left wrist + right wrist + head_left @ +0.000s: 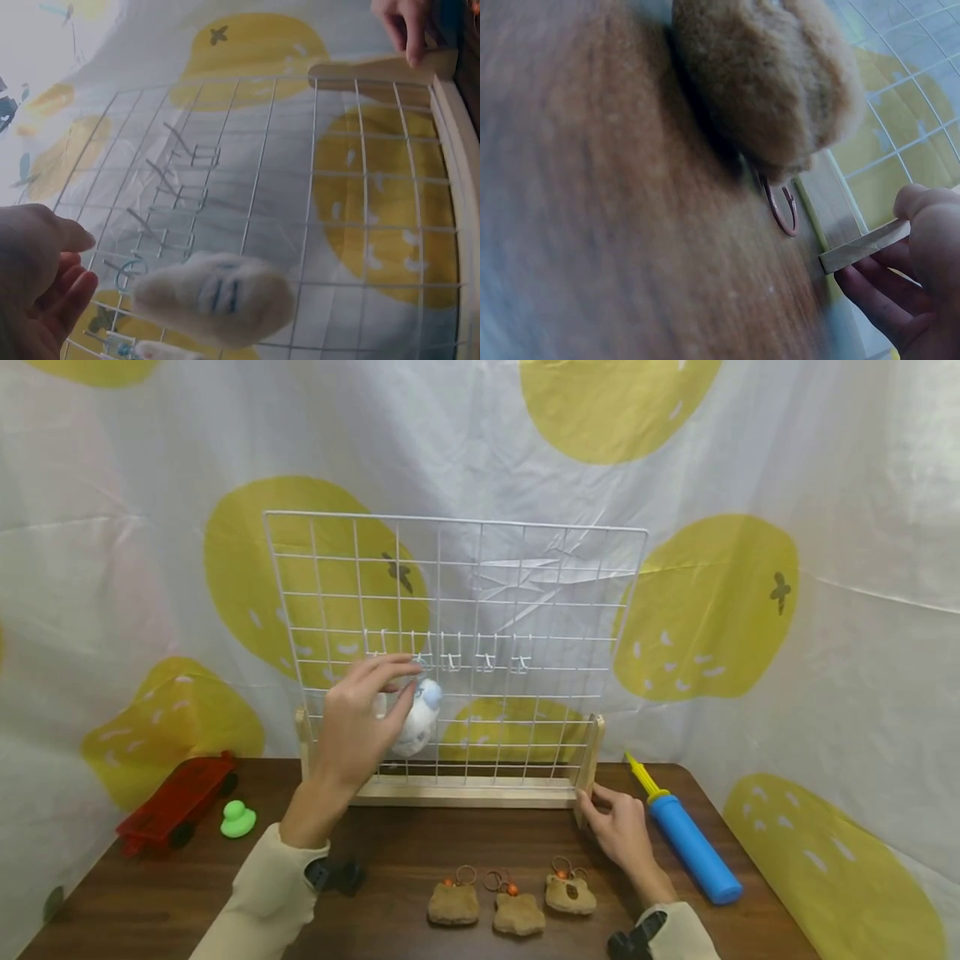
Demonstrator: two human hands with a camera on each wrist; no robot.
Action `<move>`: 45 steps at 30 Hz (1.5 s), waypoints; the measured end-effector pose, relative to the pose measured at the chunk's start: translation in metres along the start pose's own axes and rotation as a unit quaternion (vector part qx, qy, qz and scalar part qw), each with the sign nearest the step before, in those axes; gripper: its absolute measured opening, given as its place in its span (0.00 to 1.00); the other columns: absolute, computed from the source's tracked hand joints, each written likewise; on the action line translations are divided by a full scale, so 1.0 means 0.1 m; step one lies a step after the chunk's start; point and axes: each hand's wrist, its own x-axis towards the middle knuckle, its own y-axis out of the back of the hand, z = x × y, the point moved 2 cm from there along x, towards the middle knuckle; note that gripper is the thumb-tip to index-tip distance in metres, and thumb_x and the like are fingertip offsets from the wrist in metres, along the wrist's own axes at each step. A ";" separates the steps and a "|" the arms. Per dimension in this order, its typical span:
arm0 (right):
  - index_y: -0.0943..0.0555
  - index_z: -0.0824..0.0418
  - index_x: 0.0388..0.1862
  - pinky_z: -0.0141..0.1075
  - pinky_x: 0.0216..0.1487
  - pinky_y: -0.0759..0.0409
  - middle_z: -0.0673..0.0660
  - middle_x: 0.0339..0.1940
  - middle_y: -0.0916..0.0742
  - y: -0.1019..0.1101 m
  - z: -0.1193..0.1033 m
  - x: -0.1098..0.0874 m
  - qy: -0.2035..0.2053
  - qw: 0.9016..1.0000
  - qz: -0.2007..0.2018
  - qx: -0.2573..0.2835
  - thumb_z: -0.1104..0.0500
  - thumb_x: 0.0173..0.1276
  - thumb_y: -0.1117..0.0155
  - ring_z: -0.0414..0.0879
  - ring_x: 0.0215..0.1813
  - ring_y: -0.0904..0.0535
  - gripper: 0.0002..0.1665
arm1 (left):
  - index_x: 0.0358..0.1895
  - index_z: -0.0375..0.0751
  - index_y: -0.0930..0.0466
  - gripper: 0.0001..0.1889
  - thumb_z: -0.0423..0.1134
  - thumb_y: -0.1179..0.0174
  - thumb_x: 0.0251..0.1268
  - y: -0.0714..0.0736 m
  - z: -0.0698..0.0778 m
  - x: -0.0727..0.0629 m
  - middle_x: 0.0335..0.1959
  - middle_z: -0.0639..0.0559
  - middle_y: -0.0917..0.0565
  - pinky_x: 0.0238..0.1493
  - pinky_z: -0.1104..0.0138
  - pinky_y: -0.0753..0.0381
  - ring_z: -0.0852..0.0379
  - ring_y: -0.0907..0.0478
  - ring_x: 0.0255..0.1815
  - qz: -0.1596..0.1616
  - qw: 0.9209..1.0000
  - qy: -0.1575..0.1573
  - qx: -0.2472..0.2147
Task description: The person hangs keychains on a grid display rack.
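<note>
A white plush keychain (pixel 417 727) with a pale blue part hangs by its ring from a hook on the white wire grid (pixel 502 695). My left hand (pixel 356 714) is beside it; in the left wrist view its thumb and fingers are loosely bent and apart from the ring (pixel 132 271). Below, a second white plush (pixel 169 351) shows in part, mostly hidden behind the hand in the head view. With thumb and fingers, my right hand (pixel 621 827) grips the right end of the wooden stand (pixel 480 795) that bears the grid.
Several white hooks (pixel 486 662) line the grid. Three brown plush keychains (pixel 453 905) with rings lie at the table's front. A blue pump (pixel 693 847) with a yellow nozzle lies right; a red toy skateboard (pixel 176 802) and a green rubber duck (pixel 237 820) are left.
</note>
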 end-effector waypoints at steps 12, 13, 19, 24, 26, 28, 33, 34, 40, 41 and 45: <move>0.08 0.63 0.54 0.44 0.37 0.11 0.64 0.44 0.05 0.00 -0.01 0.01 0.009 1.000 0.005 -0.005 0.56 0.76 0.27 0.52 0.38 0.08 0.15 | 0.44 0.42 0.09 0.11 0.25 0.24 0.62 -0.30 0.00 -0.95 0.44 0.52 0.08 0.40 0.72 0.10 0.57 0.11 0.40 -0.055 0.992 -0.018 -0.115; 0.08 0.63 0.54 0.43 0.36 0.11 0.64 0.44 0.05 0.00 -0.01 0.01 0.008 1.000 0.004 -0.006 0.56 0.76 0.27 0.51 0.37 0.09 0.15 | 0.44 0.42 0.09 0.11 0.25 0.24 0.62 -0.37 -0.03 -1.03 0.43 0.52 0.08 0.40 0.71 0.09 0.58 0.11 0.41 -0.081 0.989 -0.011 -0.123; 0.08 0.63 0.54 0.50 0.40 0.09 0.64 0.44 0.05 0.01 0.01 -0.01 0.007 1.000 0.008 -0.007 0.56 0.76 0.27 0.55 0.40 0.07 0.15 | 0.42 0.44 0.09 0.06 0.30 0.25 0.66 -0.75 -0.18 -1.52 0.39 0.56 0.08 0.42 0.72 0.10 0.67 0.13 0.37 -0.241 0.958 0.060 -0.142; 0.08 0.64 0.54 0.51 0.41 0.09 0.65 0.44 0.05 0.00 0.01 -0.01 0.013 1.000 0.010 -0.007 0.56 0.76 0.27 0.56 0.40 0.07 0.15 | 0.40 0.44 0.09 0.04 0.30 0.26 0.68 -0.93 -0.27 -1.76 0.36 0.54 0.08 0.39 0.73 0.11 0.69 0.14 0.35 -0.316 0.931 0.119 -0.141; 0.08 0.64 0.54 0.48 0.39 0.10 0.65 0.45 0.05 0.01 0.01 0.00 0.017 1.000 0.010 -0.007 0.56 0.76 0.27 0.55 0.40 0.07 0.15 | 0.39 0.44 0.09 0.04 0.31 0.25 0.67 -0.96 -0.30 -1.81 0.35 0.55 0.08 0.37 0.74 0.12 0.69 0.15 0.33 -0.330 0.925 0.131 -0.134; 0.08 0.64 0.54 0.47 0.38 0.10 0.65 0.45 0.05 0.01 0.00 0.00 0.018 1.000 0.009 -0.007 0.56 0.76 0.27 0.55 0.39 0.07 0.15 | 0.39 0.44 0.08 0.03 0.32 0.25 0.67 -0.97 -0.31 -1.84 0.33 0.56 0.08 0.36 0.75 0.13 0.70 0.16 0.32 -0.342 0.920 0.139 -0.130; 0.09 0.65 0.57 0.48 0.38 0.09 0.67 0.47 0.06 0.01 0.00 0.01 0.013 1.000 0.003 -0.005 0.56 0.76 0.27 0.56 0.41 0.07 0.17 | 0.40 0.43 0.07 0.05 0.39 0.23 0.67 -0.97 -0.34 -1.87 0.32 0.56 0.08 0.33 0.75 0.15 0.70 0.16 0.29 -0.384 0.894 0.176 -0.151; 0.09 0.65 0.57 0.48 0.39 0.09 0.67 0.47 0.06 0.01 0.00 0.01 0.013 1.000 0.003 -0.004 0.56 0.76 0.27 0.56 0.41 0.07 0.17 | 0.41 0.43 0.07 0.06 0.40 0.22 0.67 -0.97 -0.35 -1.87 0.32 0.56 0.07 0.34 0.75 0.15 0.70 0.16 0.30 -0.391 0.889 0.183 -0.155; 0.09 0.65 0.57 0.52 0.41 0.09 0.67 0.47 0.06 0.01 0.00 0.00 0.007 1.000 0.003 -0.004 0.56 0.76 0.27 0.58 0.42 0.07 0.18 | 0.43 0.42 0.07 0.11 0.40 0.19 0.61 -0.94 -0.36 -1.86 0.37 0.52 0.07 0.41 0.71 0.11 0.63 0.14 0.36 -0.409 0.878 0.196 -0.154; 0.09 0.66 0.57 0.53 0.42 0.09 0.67 0.47 0.06 0.01 0.00 0.00 0.006 1.000 0.002 -0.004 0.56 0.76 0.27 0.58 0.42 0.07 0.18 | 0.43 0.41 0.07 0.11 0.39 0.18 0.60 -0.94 -0.36 -1.86 0.37 0.51 0.07 0.41 0.70 0.11 0.62 0.14 0.36 -0.409 0.878 0.197 -0.152; 0.09 0.65 0.57 0.54 0.44 0.08 0.67 0.48 0.06 0.00 0.00 0.00 0.004 1.000 0.000 -0.005 0.55 0.76 0.27 0.58 0.44 0.06 0.18 | 0.42 0.39 0.08 0.11 0.34 0.17 0.57 -0.93 -0.32 -1.84 0.33 0.51 0.09 0.38 0.72 0.13 0.64 0.16 0.33 -0.409 0.877 0.207 -0.144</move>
